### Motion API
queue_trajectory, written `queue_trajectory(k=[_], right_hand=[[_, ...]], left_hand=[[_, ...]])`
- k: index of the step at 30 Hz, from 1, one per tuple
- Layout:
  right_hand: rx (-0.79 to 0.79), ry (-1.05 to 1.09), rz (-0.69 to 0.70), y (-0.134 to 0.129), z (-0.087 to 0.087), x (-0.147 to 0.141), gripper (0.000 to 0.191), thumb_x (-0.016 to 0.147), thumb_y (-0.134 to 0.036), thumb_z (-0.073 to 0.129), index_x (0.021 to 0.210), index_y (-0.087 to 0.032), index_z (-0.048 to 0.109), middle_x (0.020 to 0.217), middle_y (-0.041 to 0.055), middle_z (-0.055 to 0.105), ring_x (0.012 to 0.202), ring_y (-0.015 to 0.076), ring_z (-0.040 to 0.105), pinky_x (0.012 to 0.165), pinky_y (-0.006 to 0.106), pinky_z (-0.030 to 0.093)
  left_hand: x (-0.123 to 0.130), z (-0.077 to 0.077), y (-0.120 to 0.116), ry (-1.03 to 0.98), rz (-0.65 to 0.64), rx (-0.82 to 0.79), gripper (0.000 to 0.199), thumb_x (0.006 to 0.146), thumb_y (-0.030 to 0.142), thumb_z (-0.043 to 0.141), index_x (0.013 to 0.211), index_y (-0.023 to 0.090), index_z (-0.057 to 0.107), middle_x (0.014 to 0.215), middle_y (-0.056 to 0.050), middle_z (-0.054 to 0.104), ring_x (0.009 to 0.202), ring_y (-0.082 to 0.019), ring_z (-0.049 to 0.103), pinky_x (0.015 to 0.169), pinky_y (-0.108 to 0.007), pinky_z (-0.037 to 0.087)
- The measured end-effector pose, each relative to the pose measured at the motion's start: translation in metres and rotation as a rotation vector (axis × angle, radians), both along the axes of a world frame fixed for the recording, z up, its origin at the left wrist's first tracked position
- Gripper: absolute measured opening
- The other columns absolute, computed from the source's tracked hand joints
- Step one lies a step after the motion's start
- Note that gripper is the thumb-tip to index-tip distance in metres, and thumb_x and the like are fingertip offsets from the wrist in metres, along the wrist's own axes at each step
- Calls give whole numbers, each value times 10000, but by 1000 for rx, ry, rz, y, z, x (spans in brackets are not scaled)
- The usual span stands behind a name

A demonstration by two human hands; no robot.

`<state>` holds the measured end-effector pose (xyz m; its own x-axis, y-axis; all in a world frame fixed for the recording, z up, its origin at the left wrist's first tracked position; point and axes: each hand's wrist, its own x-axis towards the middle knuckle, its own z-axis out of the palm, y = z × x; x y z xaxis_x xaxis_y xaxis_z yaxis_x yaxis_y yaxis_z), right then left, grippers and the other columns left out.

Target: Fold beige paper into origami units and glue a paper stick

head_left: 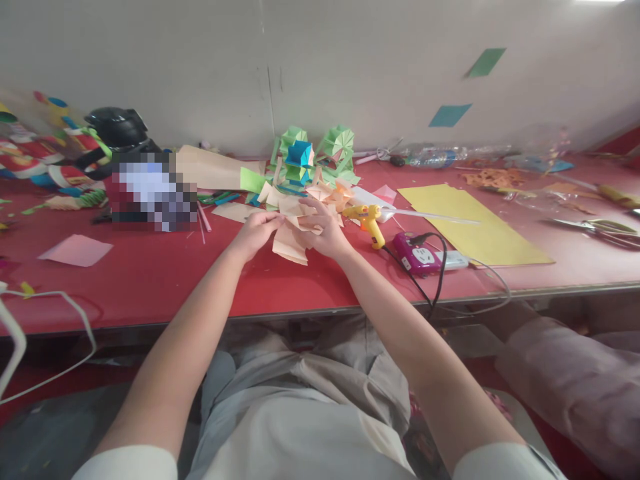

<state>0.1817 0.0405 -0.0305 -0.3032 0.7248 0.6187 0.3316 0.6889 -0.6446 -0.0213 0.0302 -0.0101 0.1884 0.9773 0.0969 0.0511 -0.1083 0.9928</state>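
Note:
A folded peach paper piece is between both hands above the red table. My left hand pinches its upper left edge with thumb and fingertips. On the right side of the same paper, my right hand grips with its thumb below and its fingers partly spread over the top. Behind the hands lie small folded peach pieces and green and blue folded paper shapes. A yellow glue gun with a clear glue stick rests just right of my right hand.
Right of the glue gun are a purple power socket with cables, yellow paper sheets and scissors. Pink paper lies left on the red table. Another person's leg shows at lower right.

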Motion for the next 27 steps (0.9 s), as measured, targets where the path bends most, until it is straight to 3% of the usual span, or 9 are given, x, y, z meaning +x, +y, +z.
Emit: queue_trajectory(k=[4, 9, 16, 20, 22, 24, 27], right_hand=[[55, -66, -1, 1, 0, 1, 161, 811, -310, 697, 923, -236, 786, 1515, 86, 497, 1382, 350, 461, 1113, 569, 439], [129, -144, 3, -3, 3, 1, 205, 771, -279, 711, 953, -212, 778, 1590, 83, 407, 1441, 376, 385, 1198, 601, 303], [74, -115, -11, -9, 8, -2, 341, 770, -496, 792, 997, -241, 793, 1618, 62, 368, 1486, 389, 314, 1213, 599, 285], [-13, 11, -34, -6, 7, -4, 408, 854, -619, 671, 1016, -263, 790, 1573, 63, 424, 1489, 346, 339, 1209, 556, 323], [-76, 98, -25, -2, 4, -5, 416, 891, -620, 617, 984, -247, 776, 1496, 94, 506, 1413, 320, 454, 1153, 516, 411], [-166, 195, 13, 2, 0, -6, 394, 878, -598, 636, 969, -227, 735, 1310, 123, 632, 1218, 284, 610, 1030, 471, 518], [-274, 303, 53, 6, -4, -7, 344, 819, -531, 706, 945, -218, 641, 959, 70, 690, 881, 206, 671, 837, 392, 579]], left_hand=[[0, 0, -1, -38, -32, -9, 464, 731, 627, 775, 853, 179, 758, 855, -67, 750, 873, -252, 695, 857, -369, 543], [1, 0, 0, -66, 38, 11, 462, 683, 614, 816, 830, 181, 750, 825, -54, 744, 846, -236, 679, 791, -336, 539], [-1, -2, 6, -102, 144, 0, 437, 665, 583, 818, 824, 187, 726, 828, -58, 732, 815, -229, 675, 751, -342, 546], [-2, -3, 9, -111, 237, 59, 400, 682, 550, 804, 810, 184, 704, 835, -55, 718, 826, -221, 669, 750, -339, 542], [-2, -2, 9, -128, 239, 66, 395, 674, 537, 813, 806, 184, 694, 829, -52, 711, 826, -218, 666, 747, -339, 538], [0, -1, 8, -164, 221, 57, 395, 656, 517, 834, 805, 182, 686, 818, -46, 708, 815, -209, 662, 758, -340, 539], [2, 3, 5, -210, 199, 34, 383, 634, 482, 855, 792, 180, 680, 799, -34, 703, 788, -193, 658, 773, -346, 552]])
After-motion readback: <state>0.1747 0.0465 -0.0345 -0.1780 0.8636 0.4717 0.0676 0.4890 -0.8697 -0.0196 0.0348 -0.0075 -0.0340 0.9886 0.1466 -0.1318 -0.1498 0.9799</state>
